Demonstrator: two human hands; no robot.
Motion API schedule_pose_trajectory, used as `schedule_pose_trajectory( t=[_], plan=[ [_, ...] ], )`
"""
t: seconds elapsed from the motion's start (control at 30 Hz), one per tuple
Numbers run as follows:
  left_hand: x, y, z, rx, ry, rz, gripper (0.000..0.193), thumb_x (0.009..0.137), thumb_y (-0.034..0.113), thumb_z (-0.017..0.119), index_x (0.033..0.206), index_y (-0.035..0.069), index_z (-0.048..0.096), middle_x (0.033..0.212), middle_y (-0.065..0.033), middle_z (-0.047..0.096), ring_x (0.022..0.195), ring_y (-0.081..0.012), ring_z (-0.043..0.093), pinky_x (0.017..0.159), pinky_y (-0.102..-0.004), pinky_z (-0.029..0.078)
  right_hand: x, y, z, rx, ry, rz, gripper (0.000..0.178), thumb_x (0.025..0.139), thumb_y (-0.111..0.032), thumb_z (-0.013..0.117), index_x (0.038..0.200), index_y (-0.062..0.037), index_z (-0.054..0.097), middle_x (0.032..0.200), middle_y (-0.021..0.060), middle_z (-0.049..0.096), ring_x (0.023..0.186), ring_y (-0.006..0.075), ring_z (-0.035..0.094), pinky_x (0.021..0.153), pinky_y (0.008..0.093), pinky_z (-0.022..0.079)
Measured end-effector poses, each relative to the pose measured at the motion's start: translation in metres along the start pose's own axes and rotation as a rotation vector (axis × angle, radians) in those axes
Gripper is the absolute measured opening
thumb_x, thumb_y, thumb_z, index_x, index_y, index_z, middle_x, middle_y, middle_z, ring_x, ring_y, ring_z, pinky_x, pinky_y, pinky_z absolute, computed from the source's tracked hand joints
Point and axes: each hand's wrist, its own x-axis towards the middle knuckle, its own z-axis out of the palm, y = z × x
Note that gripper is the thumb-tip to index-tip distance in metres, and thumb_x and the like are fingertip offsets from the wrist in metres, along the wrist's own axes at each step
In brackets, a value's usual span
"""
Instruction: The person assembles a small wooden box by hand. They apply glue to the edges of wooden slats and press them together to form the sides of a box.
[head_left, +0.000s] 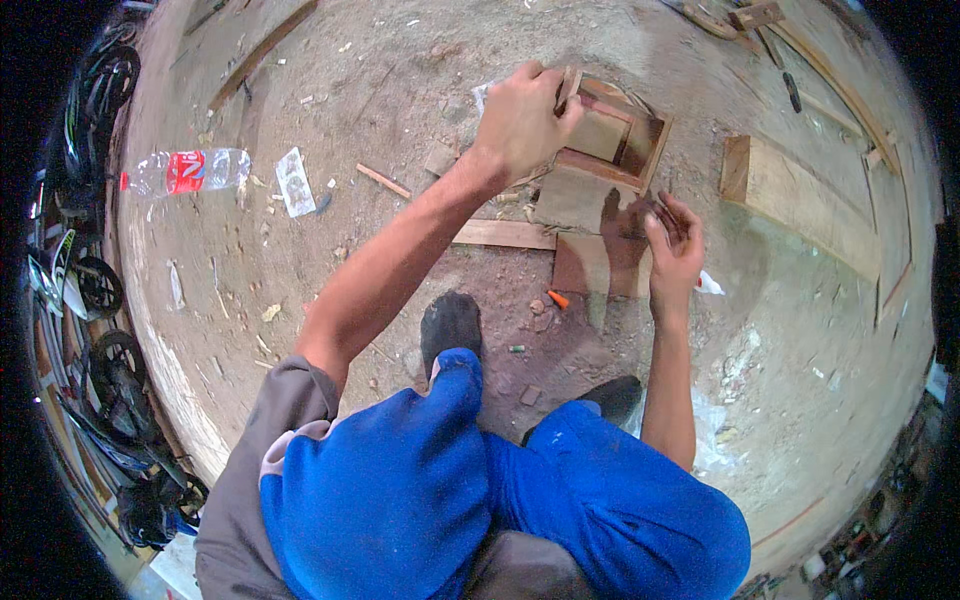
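Observation:
My left hand [528,122] is closed on the near-left upper edge of a small open-topped wooden box [657,152]. A flat wooden piece [598,134] shows inside the box. Nearer to me, my right hand [677,243] is raised just off the box's right corner. Its fingers are bent and apart, with nothing plain to see between them. Below the box lie flat wooden boards [580,264] and a thin wooden strip [505,234]. A small orange cone-shaped cap [558,299] rests on the ground. A white pointed thing [709,284] is partly hidden by my right wrist.
To the right is a thick wooden block [800,200], with long wooden strips [835,75] beyond it. A clear plastic bottle with a red label [188,172] lies at the left, near a whitish paper piece [294,182]. Motorcycles [115,390] line the left rim.

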Motion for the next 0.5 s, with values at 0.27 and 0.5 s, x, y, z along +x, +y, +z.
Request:
schedule_pose_trajectory(
  t=[0.27,0.5],
  plan=[
    [0.010,-0.033,-0.020,-0.054,-0.060,-0.150,0.032,0.088,0.031,0.073,0.093,0.001,0.078,0.087,-0.0217,0.075,0.080,-0.0316,0.075,0.075,-0.0409,0.057,-0.061,0.017,-0.043,-0.100,0.090,0.048,0.035,0.098,-0.002,0.069,0.130,0.0045,0.057,0.136,0.0196,0.062,0.126,0.0257,0.061,0.111,0.0387,0.047],
    [0.012,-0.061,-0.036,-0.316,0.008,-0.463,0.037,0.095,0.033,0.071,0.106,-0.001,0.078,0.090,-0.0094,0.078,0.081,-0.0132,0.072,0.074,-0.0303,0.056,-0.091,0.017,-0.044,-0.157,0.049,0.098,0.029,0.096,0.003,0.065,0.124,0.0002,0.058,0.139,0.0157,0.058,0.129,0.0271,0.058,0.108,0.0418,0.050]
  ],
)
